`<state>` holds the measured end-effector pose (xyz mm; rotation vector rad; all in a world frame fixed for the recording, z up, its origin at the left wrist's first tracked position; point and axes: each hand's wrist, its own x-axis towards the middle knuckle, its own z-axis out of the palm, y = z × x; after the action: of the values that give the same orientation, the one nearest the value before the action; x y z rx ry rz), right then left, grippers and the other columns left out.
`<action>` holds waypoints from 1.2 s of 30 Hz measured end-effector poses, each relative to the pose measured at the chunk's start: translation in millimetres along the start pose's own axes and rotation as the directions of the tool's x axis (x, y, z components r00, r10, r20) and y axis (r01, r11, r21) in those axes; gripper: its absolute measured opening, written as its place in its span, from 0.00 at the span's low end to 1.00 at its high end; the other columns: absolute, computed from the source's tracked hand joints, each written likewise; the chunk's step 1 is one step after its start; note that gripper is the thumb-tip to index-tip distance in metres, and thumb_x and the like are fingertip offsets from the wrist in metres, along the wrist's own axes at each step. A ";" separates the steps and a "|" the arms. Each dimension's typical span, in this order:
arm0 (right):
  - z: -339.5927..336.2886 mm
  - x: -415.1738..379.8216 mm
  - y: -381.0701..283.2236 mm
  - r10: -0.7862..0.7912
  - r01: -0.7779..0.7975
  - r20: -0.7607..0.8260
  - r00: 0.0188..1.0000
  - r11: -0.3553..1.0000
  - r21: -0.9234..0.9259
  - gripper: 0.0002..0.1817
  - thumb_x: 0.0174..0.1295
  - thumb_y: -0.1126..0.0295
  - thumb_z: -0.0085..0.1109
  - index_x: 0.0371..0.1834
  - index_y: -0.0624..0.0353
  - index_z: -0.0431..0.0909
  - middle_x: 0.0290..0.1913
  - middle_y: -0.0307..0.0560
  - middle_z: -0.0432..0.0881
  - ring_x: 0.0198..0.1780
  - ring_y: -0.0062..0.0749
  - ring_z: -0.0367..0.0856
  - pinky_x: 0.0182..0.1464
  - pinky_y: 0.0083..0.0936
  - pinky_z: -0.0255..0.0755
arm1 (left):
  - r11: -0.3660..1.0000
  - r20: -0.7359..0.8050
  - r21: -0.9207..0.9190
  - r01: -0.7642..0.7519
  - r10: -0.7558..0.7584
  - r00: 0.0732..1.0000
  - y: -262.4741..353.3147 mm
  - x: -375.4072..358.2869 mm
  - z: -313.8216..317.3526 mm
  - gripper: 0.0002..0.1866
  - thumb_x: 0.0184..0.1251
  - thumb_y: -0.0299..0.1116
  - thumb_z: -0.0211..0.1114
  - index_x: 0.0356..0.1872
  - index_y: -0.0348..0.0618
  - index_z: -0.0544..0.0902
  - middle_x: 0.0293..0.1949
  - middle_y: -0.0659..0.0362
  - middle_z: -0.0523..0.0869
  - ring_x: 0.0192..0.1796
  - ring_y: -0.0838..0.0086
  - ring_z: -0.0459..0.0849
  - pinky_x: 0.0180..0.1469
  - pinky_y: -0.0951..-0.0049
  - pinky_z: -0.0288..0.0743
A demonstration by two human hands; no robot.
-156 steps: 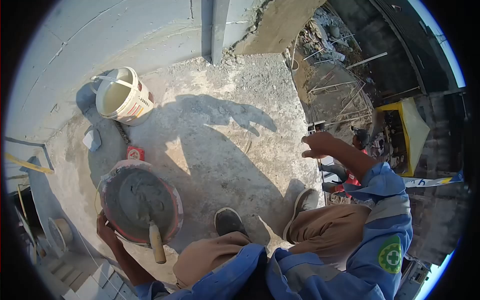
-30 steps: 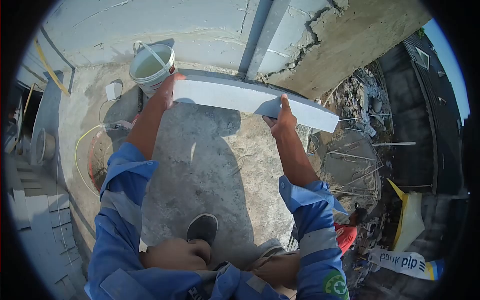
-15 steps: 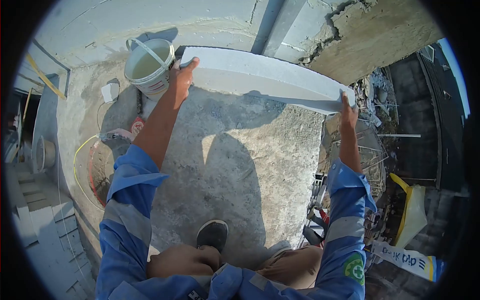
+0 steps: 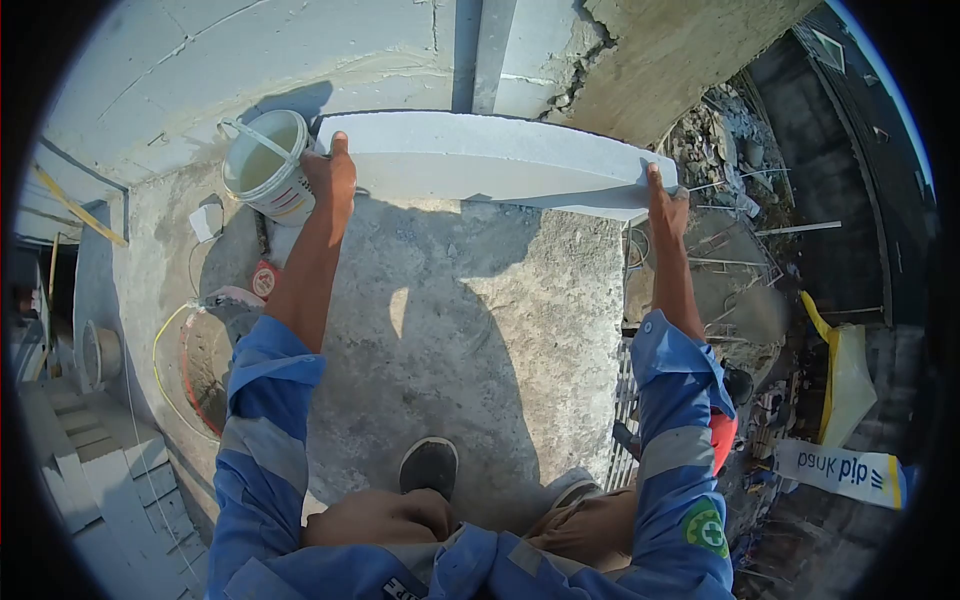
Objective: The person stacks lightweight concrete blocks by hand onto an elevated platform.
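Observation:
A long pale lightweight concrete block (image 4: 490,150) is stretched across the top of the view, in front of the wall. My left hand (image 4: 334,178) is closed around its left end, thumb on top. At the opposite end my right hand (image 4: 667,200) grips the block, its thumb also up on the upper face. The fingers under both ends are hidden. Right beside my left hand stands a white bucket (image 4: 290,198) with its handle raised. The block's right end overlaps the floor's edge in this view.
Past the right edge of the concrete floor (image 4: 420,330) lies a lower level with rubble (image 4: 725,150), a banner (image 4: 835,470) and a person in red (image 4: 723,438). At left are a round tub of mortar (image 4: 188,345), a white chunk (image 4: 207,222) and stacked blocks (image 4: 110,470). A metal post (image 4: 490,55) runs up the wall.
The view has turned, so the wall, bucket, block and both hands appear further left. Both hands keep their hold on the block. The person in red below shows further right.

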<state>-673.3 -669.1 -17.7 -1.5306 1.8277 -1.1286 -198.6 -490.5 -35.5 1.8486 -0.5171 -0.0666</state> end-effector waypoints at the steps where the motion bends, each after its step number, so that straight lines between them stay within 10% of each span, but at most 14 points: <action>1: -3.0 -2.9 -13.9 0.003 -0.003 0.007 1.000 1.000 0.000 0.50 0.49 0.33 0.67 0.54 0.76 0.73 0.49 0.67 0.81 0.52 0.52 0.81 0.57 0.38 0.72 | 1.000 -0.002 0.006 0.003 -0.003 1.000 4.9 -0.5 -3.8 0.38 0.68 0.42 0.64 0.65 0.16 0.62 0.65 0.33 0.68 0.68 0.50 0.70 0.69 0.61 0.61; 7: -11.3 -27.3 -20.1 0.000 0.003 0.020 1.000 0.991 -0.137 0.51 0.49 0.32 0.65 0.55 0.76 0.73 0.51 0.69 0.81 0.56 0.56 0.80 0.59 0.41 0.70 | 0.990 0.049 0.128 0.056 -0.062 0.997 22.1 -1.8 -13.3 0.39 0.64 0.50 0.66 0.63 0.23 0.68 0.60 0.36 0.75 0.62 0.50 0.77 0.63 0.60 0.69; 19: -32.0 -45.2 -11.3 -0.104 0.064 0.136 0.985 0.960 0.272 0.37 0.59 0.43 0.63 0.51 0.72 0.77 0.45 0.64 0.84 0.51 0.48 0.83 0.55 0.38 0.73 | 0.981 0.130 0.131 -0.146 0.129 0.983 0.6 3.4 -28.8 0.50 0.61 0.57 0.67 0.69 0.20 0.59 0.70 0.32 0.63 0.74 0.48 0.61 0.74 0.62 0.52; 21: -46.6 -55.1 20.0 -0.159 0.109 0.237 0.958 0.971 0.212 0.40 0.61 0.42 0.61 0.55 0.75 0.74 0.46 0.68 0.83 0.52 0.52 0.83 0.56 0.40 0.73 | 0.929 0.112 0.181 -0.323 0.307 0.945 1.3 -11.5 -29.9 0.50 0.61 0.56 0.67 0.69 0.20 0.58 0.70 0.31 0.61 0.74 0.46 0.59 0.75 0.60 0.50; 23: -69.0 -78.5 61.6 -0.121 0.189 0.289 0.950 0.957 -0.220 0.43 0.61 0.40 0.59 0.60 0.74 0.70 0.49 0.72 0.81 0.55 0.59 0.81 0.58 0.43 0.72 | 0.864 0.128 0.248 -0.438 0.419 0.899 8.8 -35.1 -28.9 0.50 0.62 0.56 0.67 0.69 0.19 0.58 0.70 0.31 0.60 0.73 0.44 0.59 0.75 0.58 0.49; 25: -128.9 -124.4 53.6 0.138 0.134 0.574 0.807 0.904 -0.406 0.45 0.60 0.38 0.58 0.64 0.72 0.66 0.52 0.73 0.79 0.57 0.63 0.78 0.60 0.46 0.71 | 0.844 0.308 0.175 -0.507 0.442 0.843 16.0 -69.9 -23.8 0.48 0.65 0.53 0.65 0.70 0.20 0.56 0.72 0.32 0.58 0.74 0.44 0.58 0.75 0.57 0.49; 29: -226.6 -210.9 145.3 -0.089 0.266 0.496 0.864 0.916 -0.300 0.43 0.61 0.40 0.59 0.63 0.72 0.67 0.52 0.71 0.79 0.56 0.62 0.79 0.57 0.44 0.74 | 0.677 0.698 0.055 -0.734 0.499 0.513 71.8 -184.2 -7.8 0.42 0.71 0.48 0.61 0.73 0.28 0.54 0.73 0.37 0.56 0.77 0.49 0.52 0.75 0.54 0.50; 33: -319.8 -282.7 242.6 0.348 -0.343 -0.069 0.935 0.937 0.066 0.30 0.64 0.50 0.62 0.52 0.71 0.76 0.35 0.50 0.85 0.40 0.34 0.84 0.44 0.28 0.75 | 0.638 0.943 -0.206 -0.742 0.331 0.023 110.8 -270.8 16.6 0.40 0.71 0.48 0.59 0.74 0.35 0.54 0.73 0.38 0.58 0.76 0.48 0.55 0.75 0.56 0.52; 36: -375.2 -325.2 309.4 0.806 -0.633 -0.118 0.579 0.536 0.559 0.28 0.65 0.46 0.61 0.50 0.64 0.79 0.35 0.42 0.83 0.35 0.32 0.82 0.40 0.30 0.74 | 0.675 0.956 -0.293 -0.677 0.186 -0.228 150.1 -342.2 46.6 0.42 0.70 0.51 0.60 0.75 0.36 0.54 0.72 0.38 0.60 0.74 0.48 0.61 0.73 0.57 0.56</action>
<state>-1063.6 -245.4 -119.4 -0.1637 1.9237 -1.2976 -568.1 -438.7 15.0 1.4277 -2.4840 -0.9635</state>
